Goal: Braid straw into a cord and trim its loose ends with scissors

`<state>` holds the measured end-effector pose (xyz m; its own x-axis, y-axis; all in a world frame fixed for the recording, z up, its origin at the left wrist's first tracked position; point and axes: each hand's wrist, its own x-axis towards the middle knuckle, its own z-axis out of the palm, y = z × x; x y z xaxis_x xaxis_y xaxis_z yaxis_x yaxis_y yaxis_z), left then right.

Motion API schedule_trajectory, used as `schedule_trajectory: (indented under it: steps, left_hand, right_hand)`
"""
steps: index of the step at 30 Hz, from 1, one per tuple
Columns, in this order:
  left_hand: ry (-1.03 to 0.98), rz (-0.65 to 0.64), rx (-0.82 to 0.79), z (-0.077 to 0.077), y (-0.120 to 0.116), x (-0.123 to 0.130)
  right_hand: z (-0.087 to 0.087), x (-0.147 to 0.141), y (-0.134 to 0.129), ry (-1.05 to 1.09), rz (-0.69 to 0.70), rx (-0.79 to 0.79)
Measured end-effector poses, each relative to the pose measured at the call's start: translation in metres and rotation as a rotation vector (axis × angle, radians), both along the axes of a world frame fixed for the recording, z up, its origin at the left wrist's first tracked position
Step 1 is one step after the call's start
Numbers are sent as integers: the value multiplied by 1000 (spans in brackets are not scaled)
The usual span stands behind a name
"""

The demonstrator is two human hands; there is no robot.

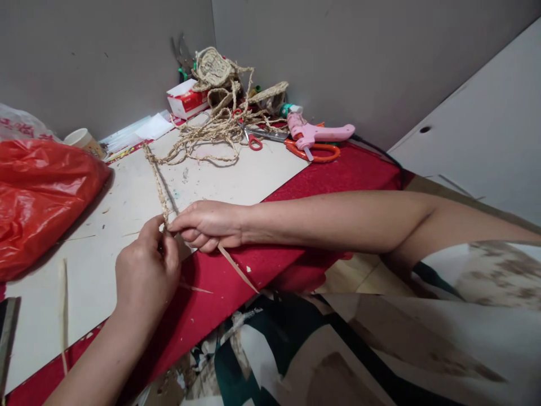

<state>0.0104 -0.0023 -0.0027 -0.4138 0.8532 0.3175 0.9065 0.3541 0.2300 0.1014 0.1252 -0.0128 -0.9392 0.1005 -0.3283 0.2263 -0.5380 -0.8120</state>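
A braided straw cord (pixel 158 183) runs from the loose pile down to my hands over the white board. My left hand (pixel 146 265) pinches its lower end between thumb and fingers. Close beside it, almost touching, my right hand (pixel 207 225) is closed in a fist. A flat straw strand (pixel 239 269) comes out below the right fist and trails toward the lap. The exact spot where strand and braid meet is hidden by the fingers. More braided cord (pixel 211 135) lies heaped farther back, joined to the piece in hand.
A red plastic bag (pixel 46 197) bulges at left. Behind the cord are a red-and-white box (pixel 188 100), a paper cup (pixel 84 141), a pink glue gun (pixel 315 132) and orange-handled scissors (pixel 316 152). A loose straw strip (pixel 63 299) rests on the white board (pixel 105 242); red cloth (pixel 338 172) lies underneath.
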Motion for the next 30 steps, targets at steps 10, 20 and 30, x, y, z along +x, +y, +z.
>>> schedule_trajectory:
  steps: [10, 20, 30]
  left_hand:
    - [-18, -3, -72, -2, 5, 12]
    - [-494, 154, 146, 24, -2, -4]
    - [-1382, 81, -6, 7, 9, -15]
  right_hand:
    - [-3, 4, -8, 0, -102, 146]
    - [4, 4, 7, 70, -20, 217]
    - [4, 2, 19, 38, 168, 278]
